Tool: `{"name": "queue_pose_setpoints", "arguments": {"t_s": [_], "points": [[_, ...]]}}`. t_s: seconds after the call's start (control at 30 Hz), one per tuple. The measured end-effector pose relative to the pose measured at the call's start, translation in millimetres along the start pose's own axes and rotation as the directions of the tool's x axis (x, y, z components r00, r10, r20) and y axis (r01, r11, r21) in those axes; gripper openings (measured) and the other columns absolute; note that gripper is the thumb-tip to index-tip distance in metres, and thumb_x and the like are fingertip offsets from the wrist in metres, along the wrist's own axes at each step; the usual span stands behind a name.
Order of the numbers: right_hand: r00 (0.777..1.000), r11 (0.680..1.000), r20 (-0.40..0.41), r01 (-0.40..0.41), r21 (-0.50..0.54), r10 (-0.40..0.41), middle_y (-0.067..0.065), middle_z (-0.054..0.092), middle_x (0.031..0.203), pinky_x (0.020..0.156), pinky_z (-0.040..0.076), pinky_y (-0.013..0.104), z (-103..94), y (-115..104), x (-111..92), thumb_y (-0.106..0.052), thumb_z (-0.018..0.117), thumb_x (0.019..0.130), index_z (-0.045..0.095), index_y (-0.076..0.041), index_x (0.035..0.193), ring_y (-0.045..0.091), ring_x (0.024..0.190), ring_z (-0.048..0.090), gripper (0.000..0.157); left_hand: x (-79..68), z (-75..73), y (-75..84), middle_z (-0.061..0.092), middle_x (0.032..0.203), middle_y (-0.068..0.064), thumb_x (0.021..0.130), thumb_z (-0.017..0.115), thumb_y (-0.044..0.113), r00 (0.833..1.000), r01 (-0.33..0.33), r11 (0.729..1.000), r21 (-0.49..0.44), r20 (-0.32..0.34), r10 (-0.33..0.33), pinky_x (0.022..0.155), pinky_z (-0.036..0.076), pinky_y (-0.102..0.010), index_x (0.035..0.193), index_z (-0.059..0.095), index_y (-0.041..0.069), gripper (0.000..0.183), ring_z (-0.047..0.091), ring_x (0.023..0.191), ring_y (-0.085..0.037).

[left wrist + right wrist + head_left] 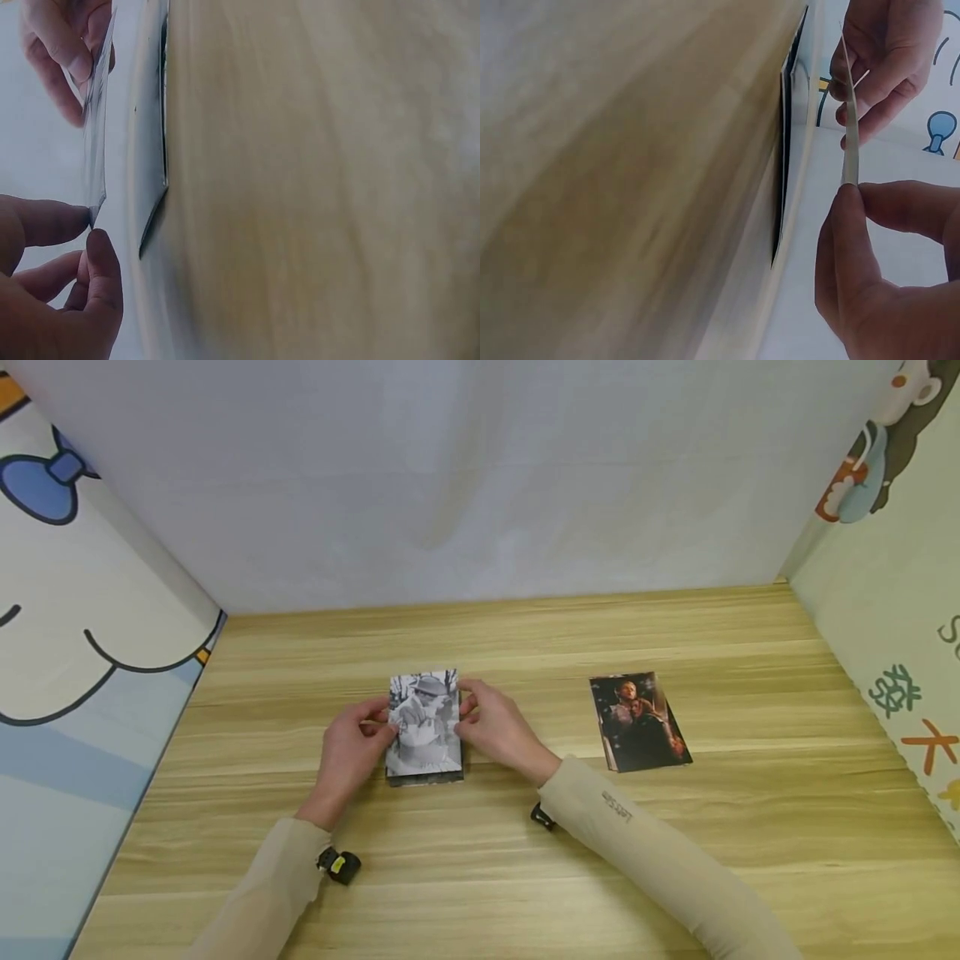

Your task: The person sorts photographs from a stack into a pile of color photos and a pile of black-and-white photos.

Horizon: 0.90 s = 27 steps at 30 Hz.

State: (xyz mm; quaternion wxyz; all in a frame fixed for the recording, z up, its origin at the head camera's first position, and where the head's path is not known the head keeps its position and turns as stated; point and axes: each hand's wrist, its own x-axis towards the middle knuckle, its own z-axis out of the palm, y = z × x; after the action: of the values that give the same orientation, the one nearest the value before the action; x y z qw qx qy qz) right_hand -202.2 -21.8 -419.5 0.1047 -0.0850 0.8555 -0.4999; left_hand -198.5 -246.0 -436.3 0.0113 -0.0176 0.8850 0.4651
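A black-and-white photo card [426,727] is held between both hands, just above the table. My left hand [352,750] pinches its left edge between thumb and fingers. On the opposite edge, my right hand [498,727] pinches it the same way. Beneath it lies a dark card pile [427,780], mostly hidden in the head view. Both wrist views show a gap between the raised card [96,157] and the dark pile [784,150] on the table.
To the right lies a small stack of cards [641,722] topped by a dark colour picture of a seated person. The wooden table [450,877] meets a pale back wall [487,485], with cartoon-printed panels at both sides.
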Motion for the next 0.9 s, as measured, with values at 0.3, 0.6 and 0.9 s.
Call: {"name": "queue_pose_setpoints", "arguments": {"t_s": [0.3, 0.6, 0.9], "points": [[0.999, 0.996, 0.038, -0.018, -0.083, 0.022, 0.009, 0.067, 0.105, 0.075, 0.058, 0.028, 0.0, 2, 6, 0.003, 0.076, 0.087, 0.048, 0.004, 0.148, 0.02, 0.089, 0.063, 0.067, 2.0, -0.4, -5.9, 0.069, 0.115, -0.022, 0.093, 0.07, 0.002, 0.999, -0.018, 0.999, 0.042, 0.046, 0.016, 0.079, 0.053, -0.02, 0.136, 0.063, -0.006, 0.044, 0.069, 0.103, -0.034], [0.996, 0.989, 0.081, -0.017, -0.149, 0.029, 0.007, 0.066, 0.102, 0.079, 0.056, 0.031, -0.2, 5, 10, -0.001, 0.075, 0.088, 0.049, 0.006, 0.147, 0.019, 0.087, 0.061, 0.065, 3.2, -0.8, -7.8, 0.068, 0.114, -0.022, 0.093, 0.069, 0.002, 0.996, 0.004, 0.997, 0.075, 0.091, -0.011, 0.082, 0.054, -0.027, 0.134, 0.062, -0.008, 0.043, 0.069, 0.105, -0.034], [0.993, 0.982, 0.099, -0.041, -0.185, 0.06, 0.005, 0.065, 0.099, 0.078, 0.053, 0.031, 0.4, 5, 13, -0.002, 0.075, 0.089, 0.05, 0.005, 0.147, 0.018, 0.084, 0.059, 0.064, 4.2, 0.1, -7.5, 0.068, 0.114, -0.022, 0.093, 0.068, 0.003, 0.993, 0.011, 0.995, 0.102, 0.119, -0.023, 0.09, 0.057, -0.041, 0.133, 0.062, -0.009, 0.043, 0.068, 0.106, -0.035]]}}
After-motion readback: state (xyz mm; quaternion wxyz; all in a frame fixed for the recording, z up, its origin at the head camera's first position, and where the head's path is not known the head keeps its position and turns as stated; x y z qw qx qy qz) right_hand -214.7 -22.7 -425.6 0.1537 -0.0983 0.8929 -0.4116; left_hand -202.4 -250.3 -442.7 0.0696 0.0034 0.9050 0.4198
